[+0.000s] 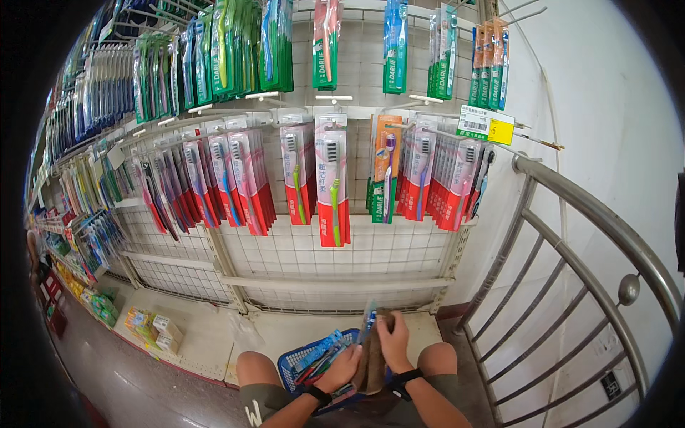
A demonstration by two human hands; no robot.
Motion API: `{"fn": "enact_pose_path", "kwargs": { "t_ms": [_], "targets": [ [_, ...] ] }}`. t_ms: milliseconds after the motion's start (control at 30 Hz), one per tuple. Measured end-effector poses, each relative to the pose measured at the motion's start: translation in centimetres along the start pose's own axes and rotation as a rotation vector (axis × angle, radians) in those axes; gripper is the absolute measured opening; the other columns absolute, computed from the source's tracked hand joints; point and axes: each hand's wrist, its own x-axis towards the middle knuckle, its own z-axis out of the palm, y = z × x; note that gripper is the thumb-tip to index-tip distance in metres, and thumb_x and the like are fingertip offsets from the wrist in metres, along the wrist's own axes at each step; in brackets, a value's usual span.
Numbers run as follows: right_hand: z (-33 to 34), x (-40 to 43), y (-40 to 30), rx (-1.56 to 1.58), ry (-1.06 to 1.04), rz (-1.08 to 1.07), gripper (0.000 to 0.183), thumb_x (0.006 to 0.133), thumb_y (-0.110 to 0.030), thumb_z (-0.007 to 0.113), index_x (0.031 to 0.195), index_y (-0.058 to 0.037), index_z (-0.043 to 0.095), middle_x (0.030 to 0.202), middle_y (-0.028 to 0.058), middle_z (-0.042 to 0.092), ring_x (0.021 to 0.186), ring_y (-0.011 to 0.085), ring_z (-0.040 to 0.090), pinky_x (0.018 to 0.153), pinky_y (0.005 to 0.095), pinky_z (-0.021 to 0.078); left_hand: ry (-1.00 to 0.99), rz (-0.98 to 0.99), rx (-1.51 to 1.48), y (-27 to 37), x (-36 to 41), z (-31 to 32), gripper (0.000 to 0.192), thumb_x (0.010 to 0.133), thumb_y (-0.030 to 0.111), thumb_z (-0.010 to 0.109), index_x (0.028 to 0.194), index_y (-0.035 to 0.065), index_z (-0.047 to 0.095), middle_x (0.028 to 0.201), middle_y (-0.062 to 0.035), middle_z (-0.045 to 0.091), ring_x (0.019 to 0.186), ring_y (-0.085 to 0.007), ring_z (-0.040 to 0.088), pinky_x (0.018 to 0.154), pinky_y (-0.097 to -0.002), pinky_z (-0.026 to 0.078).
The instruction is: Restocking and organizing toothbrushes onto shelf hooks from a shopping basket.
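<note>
Low in the view, between my knees, a blue plastic basket (284,374) holds several packaged toothbrushes (319,354). Above its right part, my left hand (341,369) holds a packaged toothbrush (369,319) with blue parts, upright and slightly tilted. My right hand (393,342) grips a brown cloth (370,364), which lies against the package's right side and hangs down between both hands. The fingertips of my left hand are partly hidden by the cloth and package. Straight ahead, toothbrushes in red and clear packs (333,214) hang on hooks.
Toothbrushes in green packs (326,64) hang in a higher row. A metal railing (594,208) curves along the right beside a white wall. On the low shelf (206,342) stand small boxes (167,334) and a crumpled clear plastic bag (247,331). A price tag (486,126) juts out at upper right.
</note>
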Motion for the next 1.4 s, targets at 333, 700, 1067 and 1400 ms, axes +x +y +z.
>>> {"fn": "enact_pose_path", "kwargs": {
  "t_ms": [333,700,1067,1400],
  "targets": [
    [2.3,-3.4,-1.6,-0.13,-0.791,-0.279,0.031,0.076,-0.022,0.065,0.093,-0.0018,0.05,0.091,0.0173,0.055,0.083,0.0363,0.055,0.071,0.0408,0.045,0.365,-0.077,-0.563,-5.8,2.9,-2.7,0.045,0.097,0.038,0.039,0.076,0.001,0.053,0.064,0.0005,0.047,0.058,-0.0085,0.039,0.052,-0.026,0.033],
    [1.0,-5.9,-3.2,-0.293,-1.272,-0.307,0.043,0.079,-0.032,0.067,0.105,0.0011,0.06,0.098,0.0165,0.063,0.089,0.0269,0.059,0.078,0.0369,0.0472,0.233,-0.36,-0.959,0.1,1.9,-3.9,0.046,0.095,0.039,0.042,0.097,-0.0038,0.059,0.082,-0.0125,0.062,0.069,-0.0185,0.06,0.064,-0.031,0.052],
    [-2.4,0.3,-1.8,0.174,-0.193,0.173,0.025,0.081,-0.021,0.065,0.085,0.0021,0.058,0.075,0.0058,0.055,0.073,0.015,0.05,0.069,0.032,0.0412,-0.078,-0.169,-0.281,-0.5,0.8,-1.4,0.051,0.096,0.043,0.04,0.103,-0.0029,0.062,0.09,-0.0084,0.065,0.082,-0.0143,0.056,0.075,-0.0285,0.045],
    [-4.5,2.5,0.4,0.248,0.157,0.382,0.057,0.089,-0.026,0.056,0.131,0.0066,0.035,0.126,0.018,0.042,0.112,0.029,0.046,0.093,0.0381,0.0379,0.075,-0.038,-0.004,0.0,0.8,-1.7,0.047,0.094,0.04,0.047,0.091,-0.0039,0.061,0.074,-0.0098,0.062,0.07,-0.015,0.056,0.064,-0.0314,0.044]
  ]
}}
